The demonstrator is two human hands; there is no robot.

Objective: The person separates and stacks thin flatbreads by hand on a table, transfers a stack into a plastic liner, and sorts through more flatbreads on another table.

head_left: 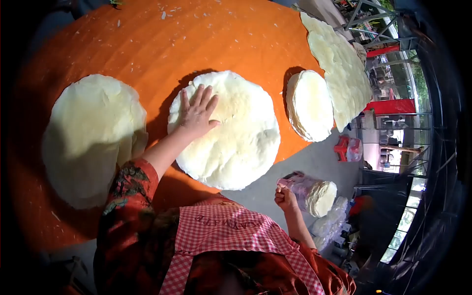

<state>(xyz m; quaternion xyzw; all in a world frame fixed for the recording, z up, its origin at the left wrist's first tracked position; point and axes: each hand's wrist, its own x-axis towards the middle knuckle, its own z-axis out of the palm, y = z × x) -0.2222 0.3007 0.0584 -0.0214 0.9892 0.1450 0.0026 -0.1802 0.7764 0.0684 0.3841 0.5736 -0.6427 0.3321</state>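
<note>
My left hand (196,115) lies palm down with its fingers spread on the left part of a large round stack of thin pale flatbreads (236,132). Down to the right, my right hand (286,197) is closed around the gathered end of a clear plastic bag (301,186) with pinkish print. Inside that bag, round flatbreads (322,198) show at the far end, held off the orange table (216,39). Another wide flatbread pile (93,137) sits to the left, partly in shadow, beside my left forearm.
A smaller, thicker flatbread stack (310,105) stands near the table's right edge. Beyond it, a large pale sheet (341,69) overhangs that edge. On the grey floor are a red stool (340,148) and a heap of clear plastic (330,223). Crumbs dot the tabletop.
</note>
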